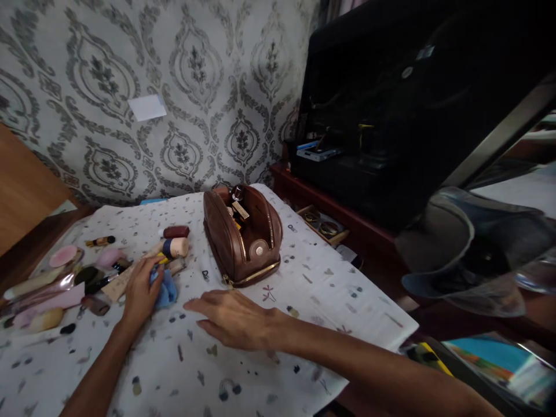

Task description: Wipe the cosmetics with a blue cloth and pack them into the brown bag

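A brown makeup bag (226,249) stands unzipped on the patterned white cloth, with a gold-coloured box (240,211) and a dark shiny cap (237,193) visible inside. To its left, my left hand (141,286) is closed around a blue cloth (166,289), its fingertips close to a beige bottle with a dark band (176,248). My right hand (232,318) is over the table in front of the bag, fingers stretched out and holding nothing. A dark red item (176,231) lies behind the bottle.
Many cosmetics, including a pink round item (65,256) and a small brush (101,241), lie at the left. A large black screen (369,104) stands at the right, above an open tray (328,227). A clear-and-blue object (460,255) is at the far right.
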`<state>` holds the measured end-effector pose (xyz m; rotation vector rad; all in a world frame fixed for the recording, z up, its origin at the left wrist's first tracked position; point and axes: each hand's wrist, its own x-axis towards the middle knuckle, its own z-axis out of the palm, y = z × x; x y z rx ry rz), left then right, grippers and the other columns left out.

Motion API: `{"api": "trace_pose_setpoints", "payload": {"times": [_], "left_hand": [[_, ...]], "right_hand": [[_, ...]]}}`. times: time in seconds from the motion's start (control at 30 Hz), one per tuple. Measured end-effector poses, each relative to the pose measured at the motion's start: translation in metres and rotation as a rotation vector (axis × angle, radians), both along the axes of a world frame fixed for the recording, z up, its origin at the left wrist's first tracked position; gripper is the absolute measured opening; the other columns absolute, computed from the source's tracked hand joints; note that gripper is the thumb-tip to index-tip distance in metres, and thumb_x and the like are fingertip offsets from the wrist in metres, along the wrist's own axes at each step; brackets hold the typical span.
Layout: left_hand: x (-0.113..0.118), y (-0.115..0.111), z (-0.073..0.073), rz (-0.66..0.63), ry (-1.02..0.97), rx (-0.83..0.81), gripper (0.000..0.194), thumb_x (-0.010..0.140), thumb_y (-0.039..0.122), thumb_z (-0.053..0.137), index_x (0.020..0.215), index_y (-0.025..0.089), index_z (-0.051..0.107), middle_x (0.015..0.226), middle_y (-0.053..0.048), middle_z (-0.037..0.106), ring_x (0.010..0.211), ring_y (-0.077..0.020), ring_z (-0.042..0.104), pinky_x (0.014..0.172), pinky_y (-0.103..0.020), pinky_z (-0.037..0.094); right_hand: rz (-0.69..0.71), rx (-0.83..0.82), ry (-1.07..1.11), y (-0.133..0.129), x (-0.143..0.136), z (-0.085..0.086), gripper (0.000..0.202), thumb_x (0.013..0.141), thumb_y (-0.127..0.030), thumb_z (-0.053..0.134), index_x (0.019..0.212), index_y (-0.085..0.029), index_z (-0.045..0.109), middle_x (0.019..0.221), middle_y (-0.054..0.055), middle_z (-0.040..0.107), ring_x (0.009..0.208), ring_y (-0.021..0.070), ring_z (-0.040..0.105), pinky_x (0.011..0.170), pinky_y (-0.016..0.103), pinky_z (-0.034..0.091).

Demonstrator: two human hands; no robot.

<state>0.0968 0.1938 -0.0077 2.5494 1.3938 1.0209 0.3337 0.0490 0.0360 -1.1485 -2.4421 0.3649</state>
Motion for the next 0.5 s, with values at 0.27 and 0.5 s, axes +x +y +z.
{"api": "trace_pose_setpoints", "payload": {"times": [0.27,0.5], "left_hand": [[0.001,-0.009,-0.009,-0.068,0.214,0.068,0.030,0.096,0.039,0.045,0.114,0.022,0.062,0.115,-0.012,0.066,0.110,-0.0304,0.059,0.100,-0.046,0.046],[0.001,-0.010,-0.013,-0.019,0.308,0.038,0.033,0.089,0.023,0.051,0.120,0.020,0.061,0.122,-0.014,0.062,0.114,-0.0322,0.055,0.098,-0.048,0.044]], "right_hand": [[-0.209,-0.198,0.197,0.045,-0.040,-0.029,0.041,0.090,-0.020,0.057,0.131,-0.015,0.054,0.124,0.015,0.061,0.118,0.0256,0.057,0.103,0.041,0.046],[-0.220,-0.227,0.261,0.060,-0.062,-0.047,0.038,0.088,-0.014,0.055,0.126,-0.013,0.056,0.117,0.014,0.060,0.113,0.0237,0.057,0.102,0.039,0.045]]}}
